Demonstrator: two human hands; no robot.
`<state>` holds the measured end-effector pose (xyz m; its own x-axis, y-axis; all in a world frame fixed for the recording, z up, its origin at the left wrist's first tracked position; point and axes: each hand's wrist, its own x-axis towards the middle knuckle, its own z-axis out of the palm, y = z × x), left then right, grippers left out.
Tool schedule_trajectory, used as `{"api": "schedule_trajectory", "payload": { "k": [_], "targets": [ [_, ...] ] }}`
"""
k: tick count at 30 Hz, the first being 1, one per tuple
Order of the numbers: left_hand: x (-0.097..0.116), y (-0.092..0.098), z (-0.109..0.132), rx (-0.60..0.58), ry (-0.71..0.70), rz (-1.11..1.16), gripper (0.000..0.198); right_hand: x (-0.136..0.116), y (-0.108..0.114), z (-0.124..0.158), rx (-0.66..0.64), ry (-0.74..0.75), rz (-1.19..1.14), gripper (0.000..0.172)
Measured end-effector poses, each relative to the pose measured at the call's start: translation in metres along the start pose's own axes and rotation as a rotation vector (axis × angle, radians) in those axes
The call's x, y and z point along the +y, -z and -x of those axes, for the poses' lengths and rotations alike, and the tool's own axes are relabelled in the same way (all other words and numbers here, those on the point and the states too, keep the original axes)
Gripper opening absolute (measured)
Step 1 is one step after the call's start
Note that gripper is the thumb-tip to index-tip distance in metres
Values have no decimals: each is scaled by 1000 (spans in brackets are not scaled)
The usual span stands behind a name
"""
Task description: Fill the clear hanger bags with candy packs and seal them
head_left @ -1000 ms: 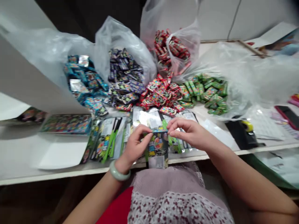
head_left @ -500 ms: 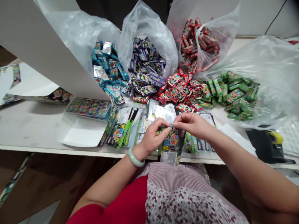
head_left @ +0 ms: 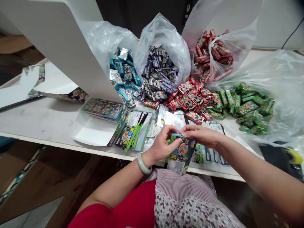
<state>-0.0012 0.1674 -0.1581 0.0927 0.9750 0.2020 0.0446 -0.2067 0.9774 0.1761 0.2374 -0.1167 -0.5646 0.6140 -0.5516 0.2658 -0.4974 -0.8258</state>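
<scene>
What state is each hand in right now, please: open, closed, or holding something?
Left hand: closed, pinching the top edge of a printed packet.
Right hand: closed, pinching the same edge.

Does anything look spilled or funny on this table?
Yes, the red packets look spilled: many lie heaped on the white table below their plastic bag, running right up against the green packets.

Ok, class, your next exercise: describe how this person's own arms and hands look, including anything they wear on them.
The left forearm and right forearm are bare, with no sleeves or gloves. A smooth, pale green bangle circles the left wrist; the right wrist shows no jewellery.
</scene>
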Motion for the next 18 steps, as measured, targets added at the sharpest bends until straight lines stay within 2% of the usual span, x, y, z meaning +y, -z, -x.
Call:
{"api": "schedule_trajectory", "payload": {
  "k": [2,5,7,9,10,12,13,14,15,18],
  "targets": [
    [-2,2,9,-106,101,101,39,-1,-3,2,-37,-76,-52,19],
    [6,13,24,-267,187,227,33,-4,-7,10,-39,-66,-27,23],
    [24,33,34,-251,141,209,29,-6,-5,17,-24,12,51,27],
    [52,65,43,-136,47,99,31,-7,3,22,57,138,154,35],
    [67,85,47,-41,-15,13,31,-6,9,23,116,195,209,38],
    [92,129,53,235,-165,-215,27,-2,18,23,233,246,275,43],
    [99,152,54,400,-258,-364,24,1,20,22,273,244,292,45],
    [101,175,53,507,-330,-530,26,5,20,21,294,237,303,46],
    [98,197,50,553,-382,-690,27,10,19,19,296,231,316,46],
    [61,252,31,437,-436,-1048,27,25,6,13,221,222,342,44]
  ]
}}
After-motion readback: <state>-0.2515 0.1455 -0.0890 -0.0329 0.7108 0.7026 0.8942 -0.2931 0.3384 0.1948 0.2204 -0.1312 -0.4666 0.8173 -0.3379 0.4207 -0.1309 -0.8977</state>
